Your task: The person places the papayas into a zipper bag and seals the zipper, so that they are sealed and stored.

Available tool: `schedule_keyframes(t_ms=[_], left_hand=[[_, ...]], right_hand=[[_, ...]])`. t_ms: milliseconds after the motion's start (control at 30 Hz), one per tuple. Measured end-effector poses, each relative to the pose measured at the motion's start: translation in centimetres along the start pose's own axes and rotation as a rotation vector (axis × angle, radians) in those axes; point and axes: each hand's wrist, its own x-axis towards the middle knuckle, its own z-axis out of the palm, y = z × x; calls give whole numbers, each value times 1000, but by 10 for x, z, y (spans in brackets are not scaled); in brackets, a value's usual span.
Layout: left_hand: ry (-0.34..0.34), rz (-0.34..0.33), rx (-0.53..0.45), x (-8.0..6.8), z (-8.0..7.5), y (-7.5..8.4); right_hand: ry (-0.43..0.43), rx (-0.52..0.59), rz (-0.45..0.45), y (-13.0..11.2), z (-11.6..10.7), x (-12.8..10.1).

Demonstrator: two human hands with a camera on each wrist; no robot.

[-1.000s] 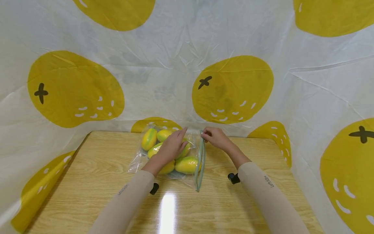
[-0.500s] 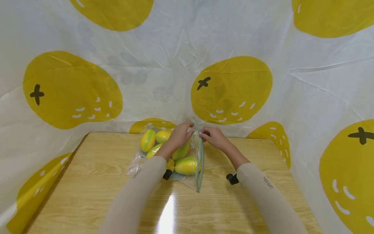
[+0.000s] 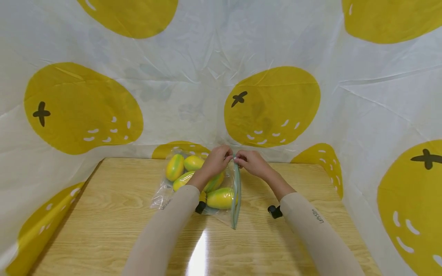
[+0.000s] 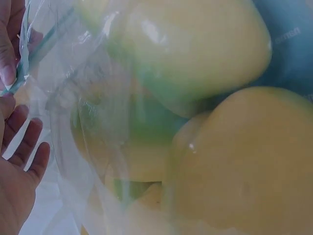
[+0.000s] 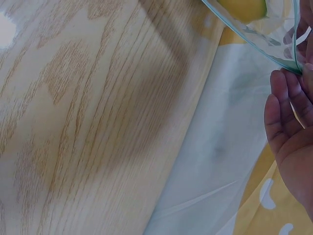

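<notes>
A clear zip bag (image 3: 226, 218) with a green zipper strip (image 3: 236, 199) lies on the table, holding several yellow-and-green mango-like fruits (image 3: 220, 198). My left hand (image 3: 215, 160) pinches the far end of the zipper strip from the left, its arm crossing over the bag. Just to its right, my right hand (image 3: 254, 163) pinches the same corner, fingertips almost meeting the left ones. In the left wrist view, the left hand (image 4: 17, 171) has its other fingers loosely spread beside the plastic. Close by in the right wrist view, the right hand (image 5: 296, 127) grips the strip's corner; the bag's mouth gapes below it.
The wooden table (image 3: 121, 214) ends at a white cloth (image 3: 186, 111) printed with large yellow fruit shapes, which hangs behind and on both sides. Black wrist straps (image 3: 275, 211) sit at the sleeve ends. Light glares off the tabletop near the front.
My left hand has moved right and slightly back, from above the fruits to the zipper's far end, and now pinches it. The right hand stays at that corner, and the zipper edges there lie closer together.
</notes>
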Motion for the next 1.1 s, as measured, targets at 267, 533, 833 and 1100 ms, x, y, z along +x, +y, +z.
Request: schedule_keyframes(t_ms=[267,533,833,1100], left_hand=[[21,42,56,-1,0,-2],[47,-28,96,0,-12,0],[92,-39,90,2,-25,-3],[109,-22,148,-1,-27,-5]], right_hand=[[-7,-15,0,-3,0,-1],[-88,-95,-8,-5,4,-16],[-157,-100,-51,-6,11,-47],[-226,-41,-1,-10,17,-79]])
